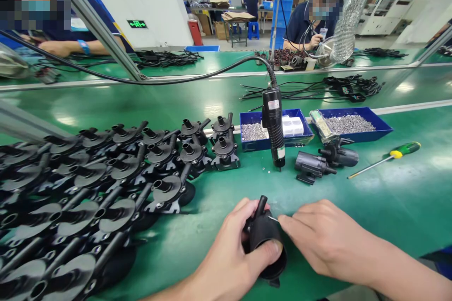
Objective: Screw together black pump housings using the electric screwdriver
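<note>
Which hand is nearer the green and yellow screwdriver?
Right. Your right hand is left of the screwdriver, toward you; your left hand farther left, holding a black casing.

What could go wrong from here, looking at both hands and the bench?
- The right hand pinches a thin metal piece by its end at the black housing; it could slip or go in crooked.
- Tiny loose metal bits lie on the bench and might get lost or stray into a part.
- The power driver hangs beyond the left hand; lifting the housing could knock it.
</note>
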A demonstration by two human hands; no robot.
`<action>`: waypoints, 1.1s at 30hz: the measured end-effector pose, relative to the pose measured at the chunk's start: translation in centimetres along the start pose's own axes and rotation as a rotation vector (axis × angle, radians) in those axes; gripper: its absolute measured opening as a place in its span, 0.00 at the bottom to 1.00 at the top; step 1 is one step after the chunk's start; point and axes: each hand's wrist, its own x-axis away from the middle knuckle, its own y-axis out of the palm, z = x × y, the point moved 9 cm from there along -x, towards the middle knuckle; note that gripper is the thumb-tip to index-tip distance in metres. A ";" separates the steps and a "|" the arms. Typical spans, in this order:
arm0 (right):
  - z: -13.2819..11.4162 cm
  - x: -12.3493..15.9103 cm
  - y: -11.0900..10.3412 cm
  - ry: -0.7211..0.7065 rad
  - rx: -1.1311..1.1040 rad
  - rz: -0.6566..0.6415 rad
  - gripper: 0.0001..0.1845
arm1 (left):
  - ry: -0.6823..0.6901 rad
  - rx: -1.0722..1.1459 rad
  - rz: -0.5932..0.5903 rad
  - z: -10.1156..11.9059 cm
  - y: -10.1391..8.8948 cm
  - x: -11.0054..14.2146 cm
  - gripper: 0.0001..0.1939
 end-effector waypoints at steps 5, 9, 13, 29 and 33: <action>0.5 1.2 -0.2 0.219 -0.129 0.067 0.15 | 0.029 0.008 -0.035 1.3 0.7 -0.2 0.29; -0.5 1.6 -0.2 0.299 -0.200 0.077 0.15 | 0.088 -0.014 0.011 1.3 0.4 0.1 0.27; -0.6 1.4 0.1 0.322 -0.211 0.046 0.16 | 0.091 -0.046 0.001 1.5 0.6 0.2 0.26; 0.3 1.4 1.1 0.557 -0.327 -0.189 0.19 | 0.064 -0.108 0.009 -0.3 0.1 0.4 0.38; 0.1 1.8 -0.1 0.526 -0.340 -0.038 0.18 | 0.102 -0.084 0.015 0.7 0.4 0.4 0.30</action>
